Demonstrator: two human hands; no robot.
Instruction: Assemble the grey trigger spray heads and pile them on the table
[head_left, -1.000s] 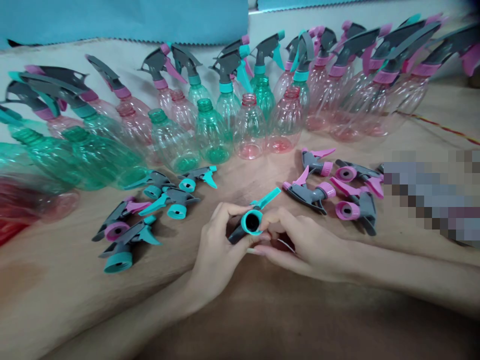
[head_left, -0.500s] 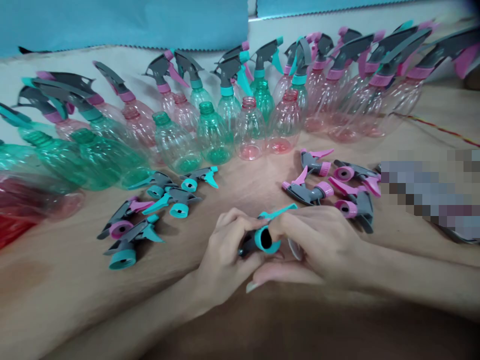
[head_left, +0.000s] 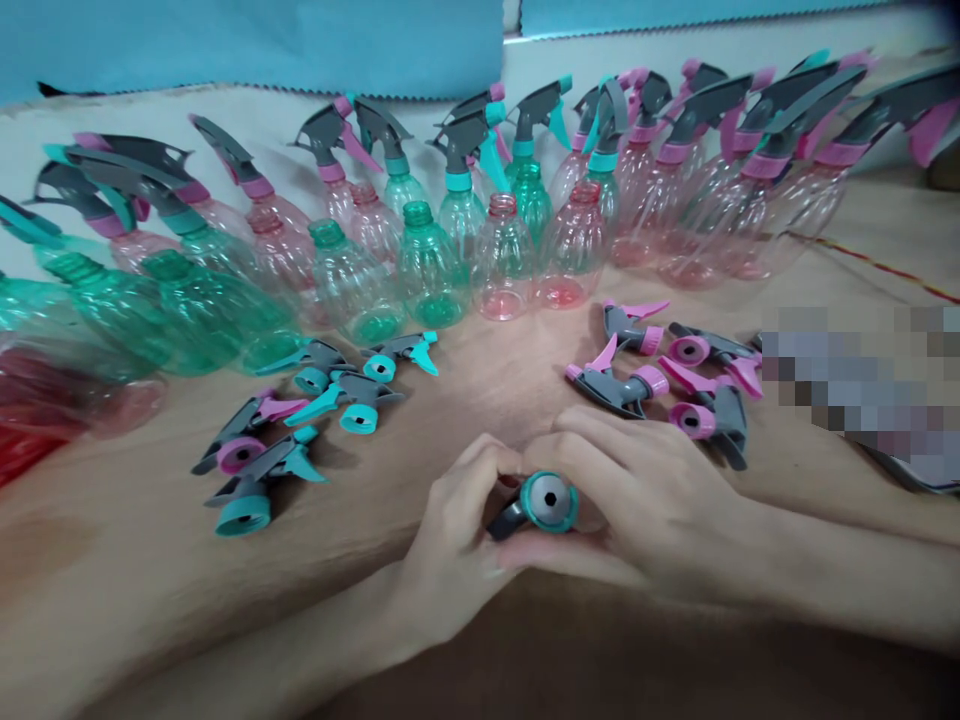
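Observation:
A grey and teal trigger spray head (head_left: 550,502) is held between my two hands near the table's front edge, its collar turned up towards me. Inside the teal collar shows a pale round insert with a small dark hole at its centre. My left hand (head_left: 459,540) grips the grey body from the left, fingers curled. My right hand (head_left: 637,500) closes round the collar's right side, its thumb pressed along the underside. Fingers cover most of the sprayer's body and trigger.
Loose teal spray heads (head_left: 360,415) and pink ones (head_left: 651,382) lie left and right beyond my hands. Open-necked green bottles (head_left: 431,275) and pink bottles (head_left: 502,265) stand behind, with capped sprayer bottles along the wall. A blurred-out object (head_left: 862,400) sits at right.
The sprayer's collar now faces me more squarely. Its dark opening now shows a pale insert with a hole. My right thumb has moved in under the collar.

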